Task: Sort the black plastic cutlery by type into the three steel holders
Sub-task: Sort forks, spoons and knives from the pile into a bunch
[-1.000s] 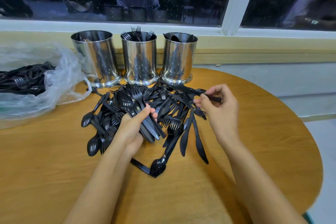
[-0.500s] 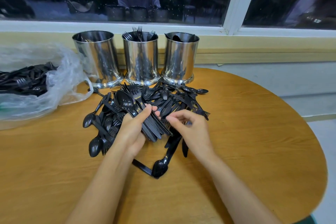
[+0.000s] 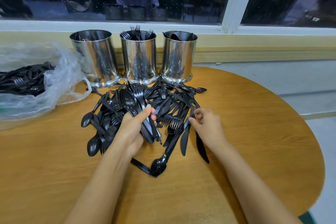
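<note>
Three steel holders stand in a row at the table's back: the left holder (image 3: 91,56), the middle holder (image 3: 139,56) with fork tines sticking out, and the right holder (image 3: 179,54) with dark pieces inside. A pile of black plastic cutlery (image 3: 169,103) lies in front of them. My left hand (image 3: 132,129) grips a bundle of spoons, forks and knives (image 3: 134,102) over the pile's left half. My right hand (image 3: 207,127) is at the pile's right edge, thumb and forefinger curled and pinching a black knife (image 3: 201,145).
A clear plastic bag (image 3: 60,82) with more black cutlery (image 3: 23,80) lies at the left of the round wooden table (image 3: 254,132). A window sill and wall run close behind the holders. The table's rounded edge drops off at the right.
My right hand left the bundle, where it had brought a piece, and moved right to the pile's edge. The left hand kept its bundle in place.
</note>
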Motion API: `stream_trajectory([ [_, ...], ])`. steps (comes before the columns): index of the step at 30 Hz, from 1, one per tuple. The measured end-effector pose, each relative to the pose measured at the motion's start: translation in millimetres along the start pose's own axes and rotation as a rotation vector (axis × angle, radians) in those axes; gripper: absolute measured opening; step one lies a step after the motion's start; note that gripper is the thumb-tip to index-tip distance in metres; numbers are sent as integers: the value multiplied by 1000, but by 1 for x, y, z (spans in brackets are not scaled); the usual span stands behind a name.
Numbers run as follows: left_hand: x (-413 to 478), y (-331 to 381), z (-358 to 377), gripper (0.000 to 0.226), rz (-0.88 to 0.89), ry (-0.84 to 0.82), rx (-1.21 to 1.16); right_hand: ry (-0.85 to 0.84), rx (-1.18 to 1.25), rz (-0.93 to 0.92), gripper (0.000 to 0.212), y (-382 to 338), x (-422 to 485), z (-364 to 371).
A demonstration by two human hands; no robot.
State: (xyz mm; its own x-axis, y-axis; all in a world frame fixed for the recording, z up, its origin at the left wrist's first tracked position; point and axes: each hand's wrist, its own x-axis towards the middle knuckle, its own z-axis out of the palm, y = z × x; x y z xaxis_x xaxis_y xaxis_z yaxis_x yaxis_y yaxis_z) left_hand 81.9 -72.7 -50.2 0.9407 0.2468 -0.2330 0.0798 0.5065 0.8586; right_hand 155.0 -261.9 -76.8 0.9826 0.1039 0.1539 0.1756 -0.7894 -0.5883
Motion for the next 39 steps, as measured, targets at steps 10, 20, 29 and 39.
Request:
stream_trajectory([
  [10,2,-1,-1,13,-16,9,4,-101,95,91,45,7,12,-6],
  [20,3,-1,-2,9,-58,43,17,-103,45,79,18,9,17,-14],
  [29,3,-1,-2,13,-65,-4,6,321,421,-147,20,-21,4,-40],
  [39,-2,1,3,28,-48,-24,-87,-5,880,-115,20,-46,-32,-5],
])
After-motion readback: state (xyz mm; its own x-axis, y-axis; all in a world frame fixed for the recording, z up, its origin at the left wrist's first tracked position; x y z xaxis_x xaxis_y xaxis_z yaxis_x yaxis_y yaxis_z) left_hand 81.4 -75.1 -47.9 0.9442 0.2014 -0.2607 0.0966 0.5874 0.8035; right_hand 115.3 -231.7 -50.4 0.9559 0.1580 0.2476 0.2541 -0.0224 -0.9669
